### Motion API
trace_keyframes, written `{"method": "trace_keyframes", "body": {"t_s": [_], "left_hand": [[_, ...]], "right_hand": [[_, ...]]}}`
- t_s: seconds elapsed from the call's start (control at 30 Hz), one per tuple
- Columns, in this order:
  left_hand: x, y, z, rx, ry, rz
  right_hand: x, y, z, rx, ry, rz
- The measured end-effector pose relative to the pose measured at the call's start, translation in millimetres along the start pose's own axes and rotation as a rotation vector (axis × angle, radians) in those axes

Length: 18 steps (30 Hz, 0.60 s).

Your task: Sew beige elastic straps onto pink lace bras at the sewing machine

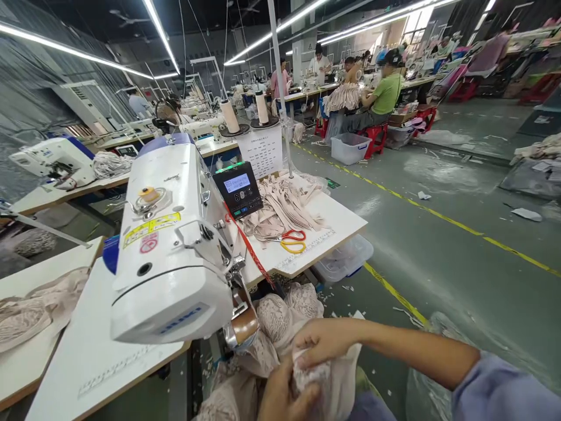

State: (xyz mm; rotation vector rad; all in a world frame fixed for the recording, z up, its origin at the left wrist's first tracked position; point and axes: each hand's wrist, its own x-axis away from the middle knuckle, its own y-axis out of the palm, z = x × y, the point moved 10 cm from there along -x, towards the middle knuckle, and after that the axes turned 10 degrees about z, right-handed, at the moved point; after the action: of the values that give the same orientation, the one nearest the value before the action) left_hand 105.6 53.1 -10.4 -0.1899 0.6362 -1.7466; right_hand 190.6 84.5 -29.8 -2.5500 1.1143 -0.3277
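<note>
Low in front of me, my right hand [326, 342] pinches the edge of a beige lace bra [342, 380] from above, its fingers curled over the cloth. My left hand [287, 394] grips the same piece from below, thumb pressed against the pale lace. More beige bras with moulded lace cups [274, 316] hang in a pile just left of the hands, under the sewing machine's end; where one piece stops and another starts I cannot tell. The white sewing machine [170, 292] stands to the left of both hands, apart from them.
Scissors with red and yellow handles [293, 241] lie on the white worktable [346, 225] beside beige fabric strips [289, 204]. A control panel [239, 188] and thread cones [229, 117] stand behind. A plastic bin [344, 260] sits underneath. Co-workers, one in green [388, 93], sit farther back.
</note>
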Motion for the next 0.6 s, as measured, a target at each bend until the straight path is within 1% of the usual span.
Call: {"method": "trace_keyframes", "body": {"t_s": [0.03, 0.07, 0.1, 0.13, 0.17, 0.2, 0.27, 0.33, 0.4, 0.47, 0.53, 0.6], "left_hand": [[5.9, 27.9, -18.1, 0.134, -0.145, -0.161], [13.3, 47.8, -29.7, 0.245, -0.238, -0.274], [22.1, 63.5, -38.4, 0.339, -0.317, -0.383], [29.7, 72.3, -45.2, 0.391, -0.367, -0.457], [35.0, 75.0, -50.9, 0.417, -0.397, -0.493], [38.0, 72.7, -57.5, 0.412, -0.424, -0.491], [38.3, 57.5, -72.5, 0.348, -0.476, -0.401], [35.0, 36.6, -82.7, 0.277, -0.504, -0.273], [31.8, 20.0, -85.2, 0.265, -0.516, -0.183], [29.3, 6.1, -83.4, 0.294, -0.534, -0.100], [27.7, -8.4, -78.6, 0.309, -0.548, -0.012], [28.7, -25.0, -73.2, 0.268, -0.564, 0.084]], "right_hand": [[-13.0, -11.1, -1.4, 0.075, 0.010, 0.048], [-28.3, -29.7, 0.9, 0.171, 0.044, 0.136], [-44.2, -55.8, 5.0, 0.264, 0.095, 0.268], [-60.2, -82.3, 7.7, 0.318, 0.134, 0.390], [-76.4, -106.4, 9.2, 0.353, 0.157, 0.482], [-92.1, -128.6, 10.7, 0.382, 0.180, 0.557], [-117.0, -167.7, 11.3, 0.432, 0.220, 0.688], [-131.0, -194.7, 9.3, 0.459, 0.247, 0.770], [-134.2, -208.1, 5.9, 0.455, 0.248, 0.802], [-129.1, -208.2, 2.4, 0.416, 0.226, 0.799], [-117.8, -195.1, -0.6, 0.356, 0.201, 0.782], [-102.1, -167.1, -3.6, 0.289, 0.183, 0.751]]}}
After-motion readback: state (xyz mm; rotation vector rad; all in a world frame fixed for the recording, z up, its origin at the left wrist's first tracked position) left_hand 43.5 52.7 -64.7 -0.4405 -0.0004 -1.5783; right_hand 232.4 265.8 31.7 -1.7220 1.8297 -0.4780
